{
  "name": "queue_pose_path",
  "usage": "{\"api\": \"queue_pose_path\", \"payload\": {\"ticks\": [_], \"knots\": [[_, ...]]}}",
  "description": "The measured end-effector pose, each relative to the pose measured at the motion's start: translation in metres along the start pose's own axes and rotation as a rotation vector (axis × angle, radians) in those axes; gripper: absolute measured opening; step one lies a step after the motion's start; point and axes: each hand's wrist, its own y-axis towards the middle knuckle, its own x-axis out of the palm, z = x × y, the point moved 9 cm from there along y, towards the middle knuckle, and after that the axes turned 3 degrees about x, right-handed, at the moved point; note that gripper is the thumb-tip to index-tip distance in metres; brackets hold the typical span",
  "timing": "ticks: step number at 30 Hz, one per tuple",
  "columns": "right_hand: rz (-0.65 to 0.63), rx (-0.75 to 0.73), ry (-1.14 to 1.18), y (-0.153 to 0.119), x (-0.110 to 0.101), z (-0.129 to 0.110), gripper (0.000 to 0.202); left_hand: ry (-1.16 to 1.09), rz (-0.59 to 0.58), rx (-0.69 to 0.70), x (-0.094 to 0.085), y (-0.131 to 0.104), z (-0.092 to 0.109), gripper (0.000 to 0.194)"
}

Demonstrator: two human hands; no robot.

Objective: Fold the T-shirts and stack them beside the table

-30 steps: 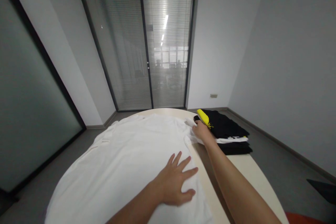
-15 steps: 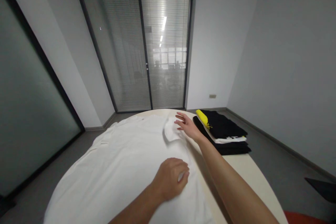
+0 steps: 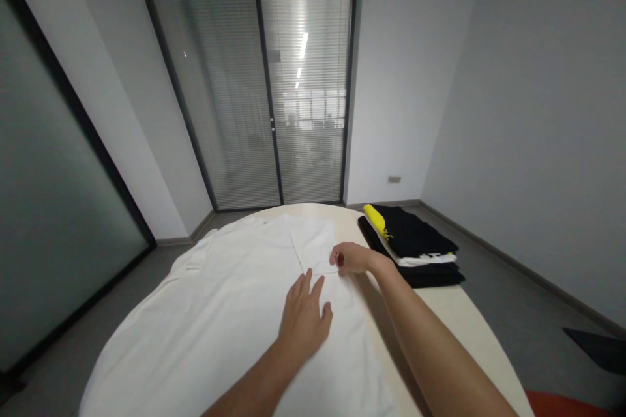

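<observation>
A white T-shirt [image 3: 235,313] is spread over the round table, with its folded sleeve [image 3: 310,244] lying flat near the far right side. My left hand [image 3: 304,316] rests palm down on the shirt, fingers apart, its fingertips by the sleeve's near edge. Just to the right, my right hand [image 3: 349,258] is curled, with thumb and fingers pinching the cloth at the sleeve's outer corner. The fingertips of the right hand are partly hidden, so the exact grip shows poorly.
A stack of folded black, white and yellow clothes [image 3: 415,241] sits at the table's right. The pale tabletop [image 3: 454,313] shows along the right edge. Glass doors [image 3: 274,98] stand beyond, and an orange-red object [image 3: 562,404] is at lower right.
The sleeve flap, raised before, now lies flat. My right hand came nearer and its fingers curled in. My left hand moved forward and left, opening from a loose curl.
</observation>
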Motion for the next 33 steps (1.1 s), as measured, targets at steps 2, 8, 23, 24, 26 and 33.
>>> {"api": "queue_pose_path", "payload": {"ticks": [2, 8, 23, 24, 26, 33], "knots": [[-0.014, 0.028, -0.015, -0.002, 0.001, 0.001, 0.032, 0.009, -0.034, -0.01, 0.0, 0.001, 0.0, 0.06], [-0.031, 0.072, -0.101, -0.007, -0.004, -0.004, 0.016, 0.032, -0.033, -0.002, -0.005, 0.003, 0.001, 0.061], [0.245, 0.153, -0.207, 0.011, 0.025, 0.01, 0.073, 0.041, -0.15, -0.02, 0.012, 0.0, -0.001, 0.068], [0.243, 0.16, -0.199, 0.011, 0.025, 0.01, 0.073, 0.04, -0.151, -0.021, 0.012, 0.0, -0.001, 0.07], [0.254, 0.15, -0.179, 0.011, 0.023, 0.009, 0.073, 0.038, -0.149, -0.029, 0.012, 0.0, -0.002, 0.072], [0.461, 0.24, -0.069, 0.004, -0.001, 0.014, 0.049, 0.007, -0.116, 0.11, -0.004, -0.001, 0.016, 0.068]]}}
